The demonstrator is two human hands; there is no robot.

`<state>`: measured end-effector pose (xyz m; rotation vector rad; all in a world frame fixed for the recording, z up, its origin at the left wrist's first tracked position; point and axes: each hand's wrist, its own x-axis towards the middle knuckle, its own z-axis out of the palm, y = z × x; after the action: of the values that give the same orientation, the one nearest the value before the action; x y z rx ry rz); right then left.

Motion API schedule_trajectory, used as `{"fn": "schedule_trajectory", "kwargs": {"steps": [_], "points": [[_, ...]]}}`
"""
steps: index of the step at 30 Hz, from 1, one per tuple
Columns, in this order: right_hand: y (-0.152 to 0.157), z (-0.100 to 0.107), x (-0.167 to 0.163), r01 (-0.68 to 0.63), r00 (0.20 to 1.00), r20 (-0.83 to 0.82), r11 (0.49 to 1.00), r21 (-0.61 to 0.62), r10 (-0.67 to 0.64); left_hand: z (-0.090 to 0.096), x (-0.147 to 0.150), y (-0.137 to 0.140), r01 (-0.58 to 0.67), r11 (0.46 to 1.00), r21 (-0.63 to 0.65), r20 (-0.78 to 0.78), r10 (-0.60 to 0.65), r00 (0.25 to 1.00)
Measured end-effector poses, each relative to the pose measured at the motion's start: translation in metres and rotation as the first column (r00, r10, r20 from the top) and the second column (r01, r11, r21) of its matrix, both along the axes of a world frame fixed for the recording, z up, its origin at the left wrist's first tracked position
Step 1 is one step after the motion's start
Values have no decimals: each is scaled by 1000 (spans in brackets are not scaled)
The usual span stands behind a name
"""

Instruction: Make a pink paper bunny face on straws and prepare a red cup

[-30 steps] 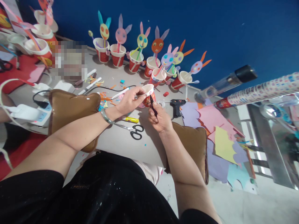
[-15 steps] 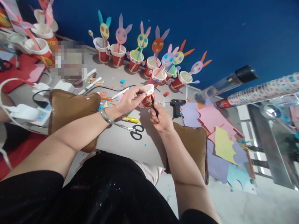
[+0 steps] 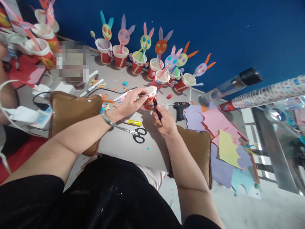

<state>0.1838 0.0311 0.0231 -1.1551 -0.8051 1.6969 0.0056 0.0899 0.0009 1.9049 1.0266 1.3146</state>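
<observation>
My left hand point(image 3: 131, 102) pinches the rim of a red and white paper cup point(image 3: 150, 103) between thumb and fingers. A pair of black tweezers point(image 3: 155, 105) is gripped in my right hand point(image 3: 166, 120). Their two tips point up and stand slightly apart beside the cup's right side; whether they touch it I cannot tell. Below the cup lie a yellow tube-shaped thing point(image 3: 134, 122) and black-handled scissors point(image 3: 138, 133). To the right of my right hand rests a black glue gun point(image 3: 181, 110).
Several cups with paper rabbit heads point(image 3: 120, 57) stand along the blue wall point(image 3: 214, 22). Brown cushions point(image 3: 73, 109) lie under both my arms. Coloured paper sheets point(image 3: 226, 148) and a long cup stack point(image 3: 267, 94) are at right. Another person's arm point(image 3: 7, 86) shows at far left.
The tweezers' tips have parted and shifted slightly left. My left hand and the cup have barely moved. At the far left, the other person's arm has come further into view.
</observation>
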Motion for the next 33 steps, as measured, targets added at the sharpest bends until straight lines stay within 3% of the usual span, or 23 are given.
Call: {"fn": "schedule_trajectory", "kwargs": {"steps": [23,33], "points": [[1,6,5,-70,997,-34,997,-45,69,8,-4,-2,85,995,44,-22,-84,996],[-1,8,5,-83,996,-33,996,-22,82,6,-3,-1,35,997,69,-48,-31,998]]}}
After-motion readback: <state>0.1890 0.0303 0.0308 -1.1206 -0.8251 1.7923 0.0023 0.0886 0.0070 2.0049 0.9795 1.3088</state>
